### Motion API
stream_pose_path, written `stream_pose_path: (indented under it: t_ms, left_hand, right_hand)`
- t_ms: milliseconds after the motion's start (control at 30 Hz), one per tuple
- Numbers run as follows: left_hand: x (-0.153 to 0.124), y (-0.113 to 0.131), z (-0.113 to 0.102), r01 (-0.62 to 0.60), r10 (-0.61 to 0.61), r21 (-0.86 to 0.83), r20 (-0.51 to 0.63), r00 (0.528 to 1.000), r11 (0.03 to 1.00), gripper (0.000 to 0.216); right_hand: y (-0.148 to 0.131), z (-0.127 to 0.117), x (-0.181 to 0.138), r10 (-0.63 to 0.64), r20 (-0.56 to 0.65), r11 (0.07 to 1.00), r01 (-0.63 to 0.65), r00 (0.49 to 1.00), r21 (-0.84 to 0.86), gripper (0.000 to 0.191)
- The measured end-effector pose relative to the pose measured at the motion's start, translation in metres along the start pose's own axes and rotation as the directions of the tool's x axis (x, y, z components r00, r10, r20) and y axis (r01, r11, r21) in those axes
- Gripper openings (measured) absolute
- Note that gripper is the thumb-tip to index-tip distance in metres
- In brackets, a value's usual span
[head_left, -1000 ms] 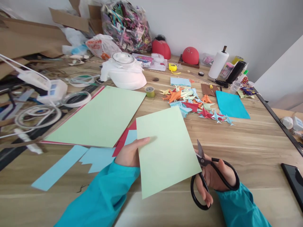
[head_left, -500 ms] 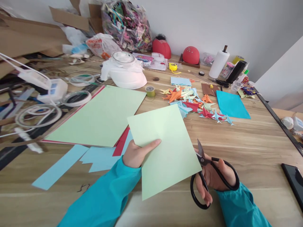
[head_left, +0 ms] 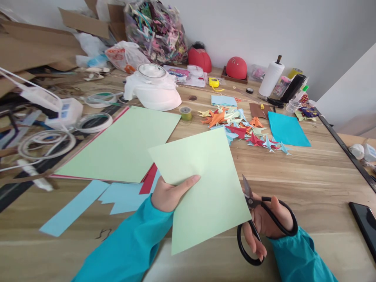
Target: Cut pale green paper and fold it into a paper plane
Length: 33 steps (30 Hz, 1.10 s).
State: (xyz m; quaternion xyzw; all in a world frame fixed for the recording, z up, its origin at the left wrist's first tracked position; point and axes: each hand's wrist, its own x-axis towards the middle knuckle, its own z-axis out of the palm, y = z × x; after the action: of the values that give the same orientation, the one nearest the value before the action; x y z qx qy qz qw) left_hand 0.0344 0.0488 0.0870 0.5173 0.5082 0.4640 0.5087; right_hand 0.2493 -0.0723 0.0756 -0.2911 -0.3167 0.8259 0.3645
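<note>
My left hand [head_left: 170, 194] pinches a pale green paper sheet [head_left: 202, 184] by its left edge, thumb on top, and holds it tilted above the wooden table [head_left: 308, 184]. My right hand [head_left: 264, 223] grips black scissors [head_left: 258, 219] through the loops, blades nearly together and pointing up beside the sheet's right edge. Both sleeves are teal. The sheet hides part of my right hand.
A large green sheet [head_left: 123, 145] lies over red paper at left, with light blue offcuts [head_left: 88, 201] in front. Folded paper cranes [head_left: 237, 127] and a teal sheet [head_left: 286, 129] lie beyond. A phone [head_left: 366, 225] rests at the right edge. Tape rolls, cardboard and bags crowd the back left.
My left hand has slid further onto the green sheet and turned it counter-clockwise, its top corner swinging left. The scissors hand has barely moved.
</note>
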Motion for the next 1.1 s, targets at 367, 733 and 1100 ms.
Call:
stream_pose_path:
  t_ms: [367, 733, 1100]
  left_hand:
    - [0.001, -0.003, 0.003, 0.011, -0.012, -0.014, -0.048, 0.999, 1.0, 0.045]
    - [0.006, -0.004, -0.002, -0.008, 0.005, -0.048, -0.057, 0.998, 0.999, 0.048]
    - [-0.005, -0.004, 0.006, 0.108, -0.099, -0.116, 0.081, 0.992, 0.987, 0.063]
  right_hand:
    - [-0.005, 0.007, 0.006, -0.097, -0.105, 0.989, 0.108, 0.99, 0.098, 0.098]
    - [-0.01, 0.012, 0.003, -0.16, -0.046, 0.973, 0.165, 0.986, 0.164, 0.091]
    - [0.001, 0.002, 0.004, -0.09, -0.007, 0.986, 0.09, 0.996, 0.137, 0.095]
